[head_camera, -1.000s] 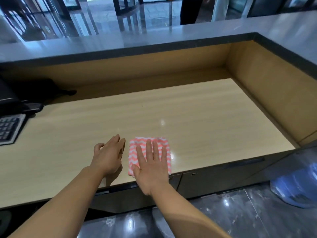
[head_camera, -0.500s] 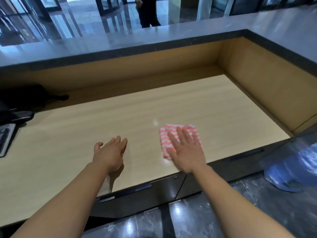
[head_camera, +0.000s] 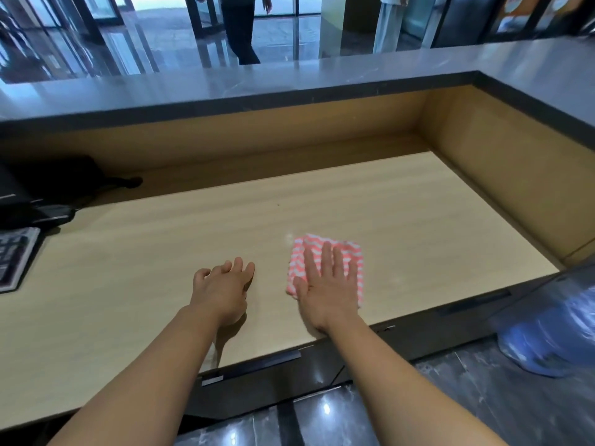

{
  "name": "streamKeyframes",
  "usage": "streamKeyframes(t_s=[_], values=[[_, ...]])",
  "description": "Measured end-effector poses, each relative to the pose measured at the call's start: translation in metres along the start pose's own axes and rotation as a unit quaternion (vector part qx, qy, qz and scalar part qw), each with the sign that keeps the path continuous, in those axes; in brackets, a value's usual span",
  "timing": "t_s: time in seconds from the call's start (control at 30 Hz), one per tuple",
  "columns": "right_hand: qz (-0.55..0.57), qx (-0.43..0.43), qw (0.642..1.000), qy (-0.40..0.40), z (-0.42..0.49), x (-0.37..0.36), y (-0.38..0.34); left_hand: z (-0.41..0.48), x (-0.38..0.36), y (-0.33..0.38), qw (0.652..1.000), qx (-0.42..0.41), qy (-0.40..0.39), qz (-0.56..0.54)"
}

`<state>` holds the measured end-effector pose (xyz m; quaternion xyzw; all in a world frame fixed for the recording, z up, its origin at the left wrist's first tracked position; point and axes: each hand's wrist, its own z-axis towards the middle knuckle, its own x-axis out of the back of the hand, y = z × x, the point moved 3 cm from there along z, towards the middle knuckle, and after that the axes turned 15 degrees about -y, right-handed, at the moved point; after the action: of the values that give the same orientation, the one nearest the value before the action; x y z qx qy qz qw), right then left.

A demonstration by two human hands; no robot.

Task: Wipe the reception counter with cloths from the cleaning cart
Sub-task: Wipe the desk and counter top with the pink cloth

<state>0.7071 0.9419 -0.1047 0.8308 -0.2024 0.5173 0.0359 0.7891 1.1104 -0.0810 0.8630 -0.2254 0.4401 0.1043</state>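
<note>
Pressing a folded pink-and-white cloth [head_camera: 323, 244] flat onto the pale wooden desk [head_camera: 322, 194] with the right hand [head_camera: 328, 291], palm down, fingers straight and spread over most of it, curled round nothing. Probably held that way to spread weight evenly across the fabric and slide the whole pad along in a wipe, rather than bunching it in a fist. Kept near the front edge, right of the middle, with only the far and side borders of the fabric showing past the fingers. Resting the left hand [head_camera: 222, 291] on bare wood just beside the cloth but apart from it, fingers loosely bent and gripping nothing; likely there as a brace while leaning in. Judged to be mid-wipe on the lower surface, with the raised grey ledge [head_camera: 289, 82] beyond perhaps yet to do. Worth steering clear of the keyboard [head_camera: 16, 255] and the black items [head_camera: 48, 185] at the far left. Off to the right, below desk level, something blue [head_camera: 553, 333], too blurred to name.
</note>
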Motion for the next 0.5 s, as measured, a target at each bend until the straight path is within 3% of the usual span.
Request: streamKeyframes(t_s=[0.17, 0.33, 0.5], values=[[-0.065, 0.104, 0.992, -0.025, -0.001, -0.012, -0.058, 0.002, -0.001, -0.001, 1.0, -0.01, -0.003, -0.018], [-0.085, 0.165, 0.982, -0.021, 0.009, -0.002, -0.038, 0.0, 0.004, 0.003, 1.0, 0.012, -0.011, 0.002], [-0.06, 0.097, 0.993, -0.015, 0.037, 0.027, 0.024, 0.0, 0.012, 0.008, 0.998, 0.035, -0.046, 0.026]])
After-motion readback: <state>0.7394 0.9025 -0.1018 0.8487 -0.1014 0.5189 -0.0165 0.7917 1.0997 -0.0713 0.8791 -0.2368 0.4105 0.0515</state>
